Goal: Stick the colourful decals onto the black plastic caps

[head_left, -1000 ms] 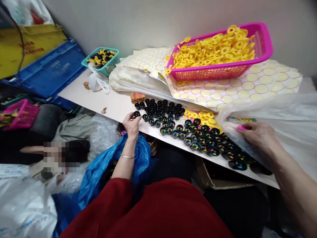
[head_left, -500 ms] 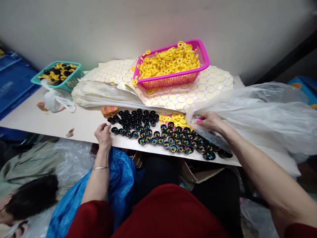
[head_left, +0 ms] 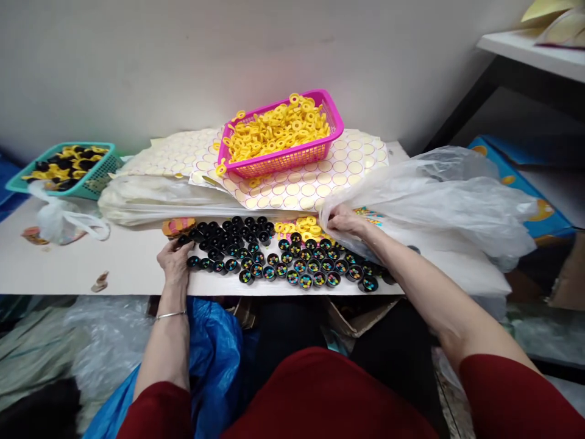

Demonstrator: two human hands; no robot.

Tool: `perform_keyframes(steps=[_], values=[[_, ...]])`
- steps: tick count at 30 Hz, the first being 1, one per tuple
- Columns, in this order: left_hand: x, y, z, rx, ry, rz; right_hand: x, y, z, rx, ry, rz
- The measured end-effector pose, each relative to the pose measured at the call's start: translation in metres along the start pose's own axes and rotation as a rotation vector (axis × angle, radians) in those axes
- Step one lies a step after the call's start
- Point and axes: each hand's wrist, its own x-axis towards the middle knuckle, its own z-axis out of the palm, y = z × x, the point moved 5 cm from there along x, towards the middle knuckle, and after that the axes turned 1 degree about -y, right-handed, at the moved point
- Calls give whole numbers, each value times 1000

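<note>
Many small black cups (head_left: 235, 235) stand in a cluster along the table; those toward the front and right hold coloured beads (head_left: 305, 280), while several at the back left look dark inside. At the cluster's left end my left hand (head_left: 172, 259) has its fingers closed on a black cup (head_left: 183, 239). My right hand (head_left: 345, 221) is at the mouth of a clear plastic bag (head_left: 439, 195), above the right-hand cups. Its fingers are pinched together; what is in them is hidden. Yellow rings (head_left: 311, 227) lie just left of it.
A pink basket (head_left: 283, 163) heaped with yellow ringed pieces rests on sheets of round stickers (head_left: 356, 158). At the left are a green basket (head_left: 98, 177) of black and yellow parts and a knotted white bag (head_left: 57, 210). A shelf (head_left: 530, 52) juts in at upper right.
My view has turned to the right. My left hand has moved up to the leftmost black cup. My right hand has shifted back and left, its fingertips now turned from view.
</note>
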Motion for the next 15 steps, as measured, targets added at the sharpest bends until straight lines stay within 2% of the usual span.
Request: perform_keyframes(steps=[6,11,15], values=[[-2,11,-8,15,86,-34,-14,12,-23,-73,46,46],[-8,12,-17,-25,112,-44,-4,-11,-5,-43,65,9],[-14,23,-27,-46,163,45,-3,-22,1,94,47,-61]])
